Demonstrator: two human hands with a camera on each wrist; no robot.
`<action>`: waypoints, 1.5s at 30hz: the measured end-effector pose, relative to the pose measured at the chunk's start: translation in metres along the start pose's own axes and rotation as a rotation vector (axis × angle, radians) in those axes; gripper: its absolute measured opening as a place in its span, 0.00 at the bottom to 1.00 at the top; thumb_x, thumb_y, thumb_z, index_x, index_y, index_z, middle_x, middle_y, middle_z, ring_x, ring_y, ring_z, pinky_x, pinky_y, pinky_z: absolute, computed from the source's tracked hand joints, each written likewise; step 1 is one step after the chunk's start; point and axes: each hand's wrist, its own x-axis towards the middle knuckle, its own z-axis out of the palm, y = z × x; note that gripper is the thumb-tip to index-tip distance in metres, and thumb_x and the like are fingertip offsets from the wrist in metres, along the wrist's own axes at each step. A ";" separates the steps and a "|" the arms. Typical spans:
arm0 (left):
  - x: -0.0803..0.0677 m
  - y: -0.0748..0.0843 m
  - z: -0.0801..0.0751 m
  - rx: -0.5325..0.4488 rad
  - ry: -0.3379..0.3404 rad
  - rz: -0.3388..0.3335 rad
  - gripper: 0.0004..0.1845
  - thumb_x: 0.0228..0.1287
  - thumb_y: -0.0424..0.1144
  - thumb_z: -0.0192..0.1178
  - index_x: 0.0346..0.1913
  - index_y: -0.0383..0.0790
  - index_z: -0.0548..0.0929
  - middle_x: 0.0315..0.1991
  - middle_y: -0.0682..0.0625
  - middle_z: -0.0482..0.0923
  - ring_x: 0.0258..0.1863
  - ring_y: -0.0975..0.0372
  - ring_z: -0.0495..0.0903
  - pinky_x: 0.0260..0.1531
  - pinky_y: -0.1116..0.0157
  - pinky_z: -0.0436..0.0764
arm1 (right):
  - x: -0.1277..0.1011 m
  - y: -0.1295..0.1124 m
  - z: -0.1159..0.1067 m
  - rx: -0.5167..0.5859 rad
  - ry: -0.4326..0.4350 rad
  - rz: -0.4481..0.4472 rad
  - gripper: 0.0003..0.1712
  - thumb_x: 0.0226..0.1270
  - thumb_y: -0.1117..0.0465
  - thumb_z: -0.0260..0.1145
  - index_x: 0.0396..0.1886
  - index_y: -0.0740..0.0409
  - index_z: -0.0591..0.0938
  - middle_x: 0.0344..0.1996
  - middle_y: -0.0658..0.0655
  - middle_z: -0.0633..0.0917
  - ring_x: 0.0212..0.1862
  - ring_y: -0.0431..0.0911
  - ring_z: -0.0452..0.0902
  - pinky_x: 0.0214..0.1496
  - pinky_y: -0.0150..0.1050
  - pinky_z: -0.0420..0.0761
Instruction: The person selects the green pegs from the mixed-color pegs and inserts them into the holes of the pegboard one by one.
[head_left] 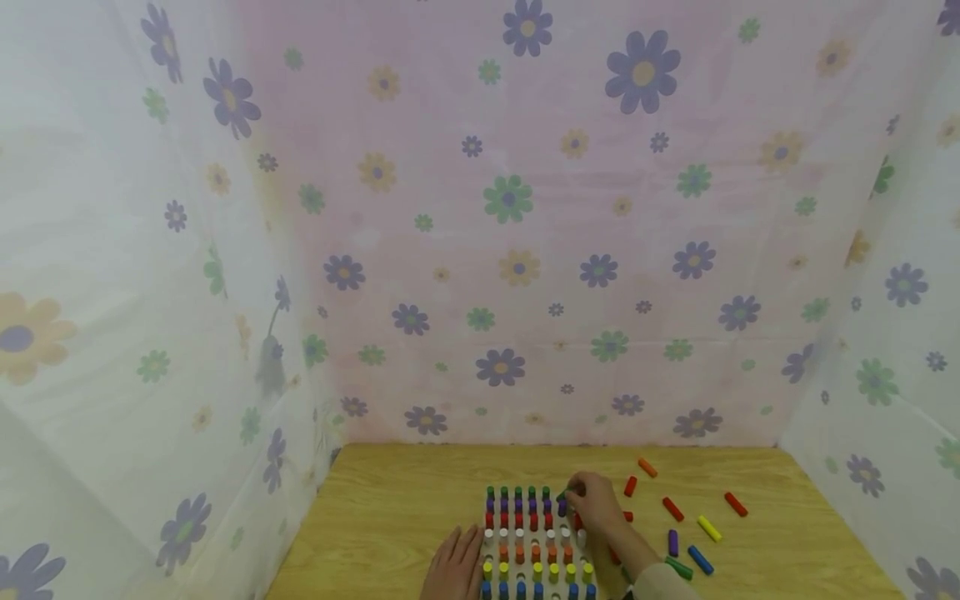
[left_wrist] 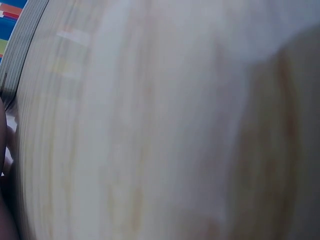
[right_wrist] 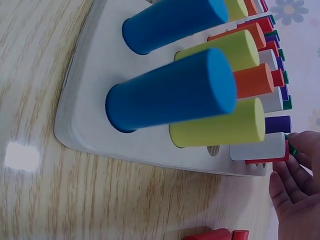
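A pale pegboard (right_wrist: pixel 82 107) stands on the wooden table, filled with rows of coloured round pegs. Farthest back is a green row, then purple, red, white, orange, yellow and blue. At the board's far right corner my right hand (head_left: pixel 597 506) pinches a green peg (head_left: pixel 561 495) between thumb and fingers, beside a purple peg (right_wrist: pixel 278 124). The fingers partly cover the green peg, so I cannot tell whether it sits in its hole. My left hand (head_left: pixel 454 565) rests with extended fingers along the board's left edge. The left wrist view shows mostly blurred tabletop.
Loose pegs lie scattered right of the board, among them an orange peg (head_left: pixel 647 467), a yellow peg (head_left: pixel 708 528) and a blue peg (head_left: pixel 701 560). A bare hole (right_wrist: pixel 213 150) shows in the board's right side. Flower-printed sheets (head_left: pixel 517 308) enclose the table.
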 end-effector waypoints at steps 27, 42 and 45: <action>-0.001 0.000 0.003 0.075 0.042 0.041 0.28 0.85 0.55 0.38 0.72 0.44 0.76 0.67 0.48 0.77 0.69 0.47 0.72 0.67 0.49 0.74 | -0.009 -0.002 0.009 0.045 0.011 0.005 0.06 0.72 0.66 0.66 0.43 0.65 0.86 0.33 0.53 0.84 0.33 0.43 0.78 0.33 0.38 0.83; 0.003 0.001 0.001 0.027 -0.023 -0.021 0.28 0.84 0.55 0.40 0.73 0.44 0.75 0.68 0.47 0.76 0.70 0.46 0.70 0.70 0.47 0.70 | -0.043 0.012 -0.051 -0.005 -0.014 -0.148 0.11 0.70 0.64 0.69 0.46 0.67 0.84 0.37 0.52 0.84 0.36 0.42 0.78 0.36 0.34 0.81; 0.002 0.001 0.003 0.035 0.010 -0.009 0.28 0.84 0.55 0.40 0.72 0.44 0.76 0.68 0.47 0.77 0.69 0.46 0.71 0.69 0.47 0.71 | -0.053 0.021 -0.065 -0.039 -0.017 -0.142 0.11 0.69 0.63 0.70 0.46 0.66 0.84 0.36 0.52 0.83 0.36 0.40 0.77 0.35 0.33 0.81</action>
